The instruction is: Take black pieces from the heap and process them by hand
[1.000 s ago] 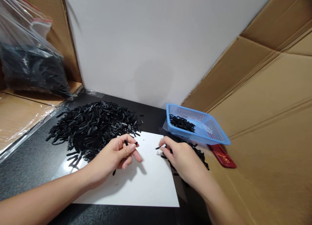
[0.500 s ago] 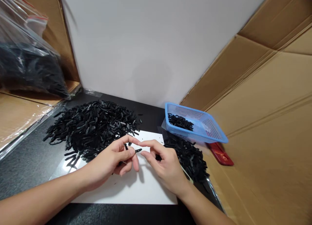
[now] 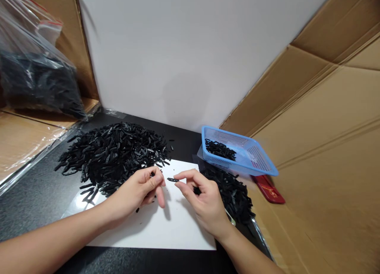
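A white wall panel [image 3: 190,56] fills the top centre of the frame, with cardboard sheets [image 3: 326,119] leaning across the whole right side. My dark bench [image 3: 32,195] runs along the bottom left. On it I count two loose heaps of small black plastic strips: the large pile [image 3: 113,153] at centre left and a smaller pile [image 3: 233,191] at lower centre right, partly hidden behind my right hand. Strips within each heap are too many and too tangled to count. A third batch sits in one clear plastic bag [image 3: 35,76] at upper left, cut off by the frame edge. One white sheet [image 3: 166,226] lies under my hands. One blue mesh basket [image 3: 240,153] at centre right holds a few more strips; one red flat object [image 3: 268,189] pokes out from beneath it.

My right hand [image 3: 204,201] pinches a single black strip [image 3: 172,180] between thumb and forefinger above the sheet. My left hand [image 3: 142,189] is loosely curled, a strip end showing at its fingertips.
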### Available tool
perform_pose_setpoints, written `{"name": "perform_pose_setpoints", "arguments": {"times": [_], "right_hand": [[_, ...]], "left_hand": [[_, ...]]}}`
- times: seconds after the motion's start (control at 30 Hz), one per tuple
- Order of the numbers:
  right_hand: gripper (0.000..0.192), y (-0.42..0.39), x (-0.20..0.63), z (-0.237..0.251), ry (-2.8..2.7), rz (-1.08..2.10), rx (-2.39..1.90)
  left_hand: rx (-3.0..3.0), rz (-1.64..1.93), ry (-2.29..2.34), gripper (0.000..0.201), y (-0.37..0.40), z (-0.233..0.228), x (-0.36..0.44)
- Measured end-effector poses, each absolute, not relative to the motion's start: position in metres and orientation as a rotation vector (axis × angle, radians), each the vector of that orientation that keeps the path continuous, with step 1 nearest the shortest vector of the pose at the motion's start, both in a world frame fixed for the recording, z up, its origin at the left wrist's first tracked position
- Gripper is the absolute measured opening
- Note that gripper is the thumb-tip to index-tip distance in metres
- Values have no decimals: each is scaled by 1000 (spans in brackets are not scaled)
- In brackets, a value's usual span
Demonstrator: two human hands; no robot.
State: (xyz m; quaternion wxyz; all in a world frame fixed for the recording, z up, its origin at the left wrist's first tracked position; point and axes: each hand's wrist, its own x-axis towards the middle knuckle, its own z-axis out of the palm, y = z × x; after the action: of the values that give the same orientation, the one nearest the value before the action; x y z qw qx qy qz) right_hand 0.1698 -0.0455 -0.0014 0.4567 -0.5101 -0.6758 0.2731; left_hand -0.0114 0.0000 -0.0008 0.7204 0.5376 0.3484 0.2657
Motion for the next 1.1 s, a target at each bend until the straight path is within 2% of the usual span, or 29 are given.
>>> {"name": "perform_pose_setpoints", "arguments": {"times": [0.13, 0.3, 0.5, 0.67, 1.1], "right_hand": [[14, -47, 170, -1, -1626, 703, -1266], [16, -47, 169, -1, -1580, 727, -1283], [16, -47, 169, 0, -1542, 745, -1274], [17, -48, 170, 0, -1550, 732, -1295], [19, -48, 170, 0, -1549, 744, -1319]], "left_hand": [[1095, 564, 806, 35, 0, 5, -12], [1146, 570, 810, 25, -2, 11, -13], [1309, 531, 826, 34, -2, 7, -15], [1302, 562, 786, 24, 0, 6, -15], [1249, 579, 765, 24, -2, 10, -14]]}}
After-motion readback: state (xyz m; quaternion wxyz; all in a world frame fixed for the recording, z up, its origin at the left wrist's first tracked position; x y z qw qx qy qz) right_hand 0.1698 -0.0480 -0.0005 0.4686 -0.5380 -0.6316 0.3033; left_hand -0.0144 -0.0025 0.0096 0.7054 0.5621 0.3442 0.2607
